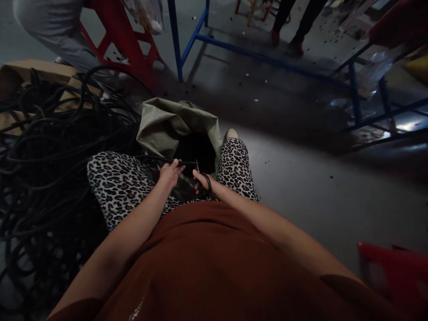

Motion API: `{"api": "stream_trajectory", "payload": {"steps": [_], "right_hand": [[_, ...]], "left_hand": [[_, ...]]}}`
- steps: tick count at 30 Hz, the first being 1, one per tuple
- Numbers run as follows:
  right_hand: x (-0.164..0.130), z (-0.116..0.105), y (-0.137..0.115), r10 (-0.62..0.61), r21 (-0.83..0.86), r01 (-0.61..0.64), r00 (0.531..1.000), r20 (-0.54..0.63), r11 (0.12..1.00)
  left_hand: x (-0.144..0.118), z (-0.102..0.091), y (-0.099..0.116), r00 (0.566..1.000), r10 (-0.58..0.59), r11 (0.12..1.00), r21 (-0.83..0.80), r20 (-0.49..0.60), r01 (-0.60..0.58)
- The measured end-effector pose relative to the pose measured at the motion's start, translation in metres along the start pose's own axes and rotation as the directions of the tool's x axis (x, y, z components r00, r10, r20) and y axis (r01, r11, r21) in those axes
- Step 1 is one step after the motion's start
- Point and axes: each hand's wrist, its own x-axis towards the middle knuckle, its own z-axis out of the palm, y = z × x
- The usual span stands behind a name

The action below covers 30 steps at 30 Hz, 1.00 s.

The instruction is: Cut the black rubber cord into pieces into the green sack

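Observation:
Between my knees stands a greenish sack point(163, 127) with its mouth open; its inside is dark. My left hand point(170, 174) is closed around a black rubber strip point(155, 158) that runs in from the left over my thigh. The strip's end reaches past my fingers toward the right, above the sack's mouth. In my right hand point(202, 182) are black-handled scissors point(207, 182), the blades pointing up and away from me, close to the strip's end. Whether the blades touch the strip I cannot tell.
A large tangled heap of black strips point(50, 147) lies at my left, partly over a cardboard box point(40, 67). Beyond it are a red stool point(117, 35) and a seated person's leg point(56, 31). Blue metal table frames point(234, 42) stand ahead; another red stool point(394, 267) is at right.

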Motion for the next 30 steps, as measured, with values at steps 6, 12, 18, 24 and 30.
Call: {"api": "stream_trajectory", "payload": {"steps": [6,12,18,24,30], "right_hand": [[0.0,0.002,-0.004,0.027,0.011,-0.027,0.999,-0.032,1.0],[0.002,0.001,-0.004,0.04,0.03,-0.039,0.999,-0.03,0.999],[-0.003,0.003,-0.009,0.042,0.015,-0.041,0.998,-0.04,0.999],[-0.007,0.002,-0.012,0.017,-0.004,-0.017,0.998,-0.059,1.0],[-0.005,0.001,-0.009,-0.052,-0.021,0.051,0.995,-0.088,0.998]], "left_hand": [[-0.001,-0.001,-0.003,1.0,-0.015,1.0,0.009,-0.001,0.015],[-0.002,-0.001,-0.002,1.0,-0.023,1.0,0.005,-0.007,0.023],[-0.002,-0.001,-0.001,0.999,-0.025,1.0,0.008,-0.02,0.025],[-0.002,-0.002,-0.001,0.999,-0.041,0.999,0.025,-0.026,0.042],[-0.004,-0.002,0.007,0.993,-0.117,0.992,0.034,-0.018,0.118]]}}
